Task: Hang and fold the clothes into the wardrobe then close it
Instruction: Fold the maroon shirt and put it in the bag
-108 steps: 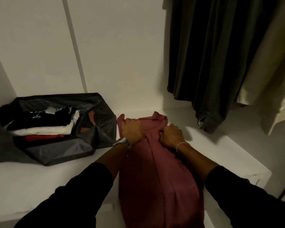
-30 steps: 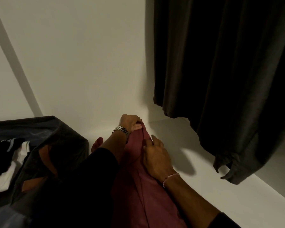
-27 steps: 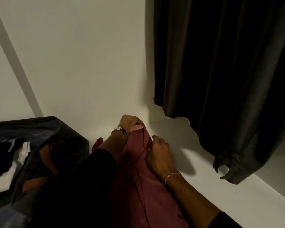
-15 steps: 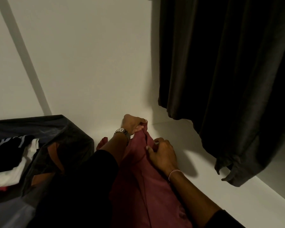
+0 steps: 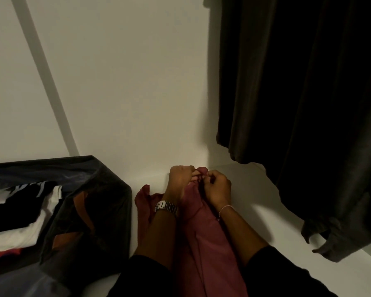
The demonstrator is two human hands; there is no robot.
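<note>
A maroon shirt lies lengthwise on the white wardrobe shelf, its far end near the back wall. My left hand, with a metal watch on its wrist, pinches the shirt's far end with curled fingers. My right hand, with a thin bracelet on its wrist, grips the same end right beside it. The two hands touch at the fingertips. A loose flap of the shirt sticks out to the left of my left wrist.
A dark fabric storage box holding folded black, white and red clothes stands on the shelf to the left. Dark garments hang at the right, their hems and a cuff just above the shelf. The white back wall is close behind my hands.
My right hand has moved up the shirt from its middle to the far end and now grips it beside my left hand. The view has shifted slightly.
</note>
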